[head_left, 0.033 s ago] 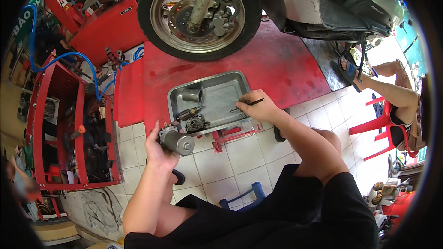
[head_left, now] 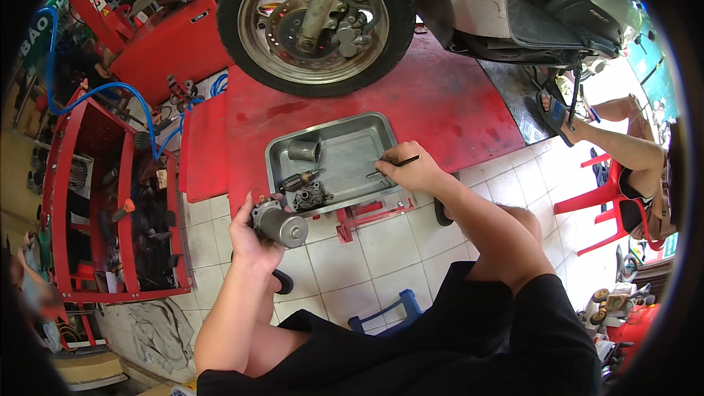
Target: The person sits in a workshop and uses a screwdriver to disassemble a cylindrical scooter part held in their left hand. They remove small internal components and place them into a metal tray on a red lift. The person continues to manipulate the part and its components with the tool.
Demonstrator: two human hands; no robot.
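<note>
Grey starter motor (head_left: 282, 225) stays steadiest clamped in the left hand (head_left: 249, 238) at the metal tray's (head_left: 367, 130) front-left corner while the right hand (head_left: 411, 169), fingers pinched on a thin black tool (head_left: 392, 166), picks along its right edge.

Both forearms come up from the lower edge, bare below black sleeves. The left hand (head_left: 253, 238) sits at about 9 o'clock from the picture's centre, fingers (head_left: 246, 209) curled shut around what it grips, thumb on top. The right hand (head_left: 411, 169) reaches to about 1 o'clock, wrist bent slightly, fingers pinched together as on a pen, knuckles facing up.
</note>
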